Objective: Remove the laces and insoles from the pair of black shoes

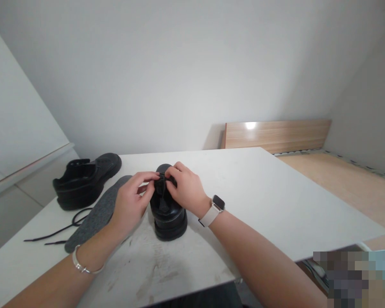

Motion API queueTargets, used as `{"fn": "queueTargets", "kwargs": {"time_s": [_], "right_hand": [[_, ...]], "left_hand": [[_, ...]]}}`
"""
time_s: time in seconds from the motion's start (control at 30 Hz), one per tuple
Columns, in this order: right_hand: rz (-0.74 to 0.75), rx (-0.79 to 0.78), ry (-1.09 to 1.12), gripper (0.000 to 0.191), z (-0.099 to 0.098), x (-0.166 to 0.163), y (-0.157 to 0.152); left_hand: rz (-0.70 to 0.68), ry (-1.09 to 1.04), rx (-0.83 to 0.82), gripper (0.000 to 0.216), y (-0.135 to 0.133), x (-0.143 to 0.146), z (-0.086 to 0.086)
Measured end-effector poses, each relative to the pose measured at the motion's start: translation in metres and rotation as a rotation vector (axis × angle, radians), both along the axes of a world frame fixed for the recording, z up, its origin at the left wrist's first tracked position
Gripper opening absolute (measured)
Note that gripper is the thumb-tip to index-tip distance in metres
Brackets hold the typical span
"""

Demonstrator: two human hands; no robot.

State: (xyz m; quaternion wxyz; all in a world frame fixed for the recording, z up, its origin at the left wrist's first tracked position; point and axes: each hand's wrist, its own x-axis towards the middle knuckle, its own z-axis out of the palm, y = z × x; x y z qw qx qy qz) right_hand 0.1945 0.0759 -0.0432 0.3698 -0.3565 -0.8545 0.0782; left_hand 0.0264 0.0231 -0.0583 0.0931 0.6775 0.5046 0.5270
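A black shoe (pixel 170 218) stands on the white table with its heel towards me and its toe pointing away. Both of my hands are at its lacing. My left hand (pixel 133 199) comes from the left, fingertips bent together at the eyelets. From the other side, my right hand (pixel 188 186) pinches at the same spot, thumb and forefinger close together. Between them is a dark shoelace (pixel 162 182), hard to separate from the black upper. The fingers partly hide the front of the shoe.
Another black shoe (pixel 80 182) rests at the left of the white table (pixel 231 179). Beside it lie a grey insole (pixel 98 222) and a loose black lace (pixel 51 234). A wooden board (pixel 276 133) stands by the wall behind. A blurred patch covers the lower right corner.
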Motion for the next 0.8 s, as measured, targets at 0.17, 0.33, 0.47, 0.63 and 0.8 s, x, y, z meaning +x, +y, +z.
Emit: {"fn": "queueTargets", "kwargs": {"time_s": [0.17, 0.33, 0.47, 0.63, 0.8], "right_hand": [[0.119, -0.004, 0.288, 0.011, -0.016, 0.004, 0.006], [0.143, 0.19, 0.347, 0.009, -0.021, 0.004, 0.005], [0.157, 0.248, 0.261, 0.015, -0.019, 0.008, 0.004], [0.183, 0.28, 0.184, 0.021, -0.016, 0.012, 0.003], [0.22, 0.18, 0.396, 0.013, -0.004, 0.016, -0.01]], "left_hand": [[0.01, 0.126, 0.055, 0.023, 0.002, 0.003, 0.001], [0.029, 0.23, 0.043, 0.025, 0.002, 0.004, 0.003], [0.027, 0.234, 0.03, 0.022, 0.003, 0.003, 0.004], [0.021, 0.213, 0.024, 0.023, 0.003, 0.002, 0.002], [0.017, 0.199, 0.023, 0.023, 0.002, 0.002, 0.001]]}}
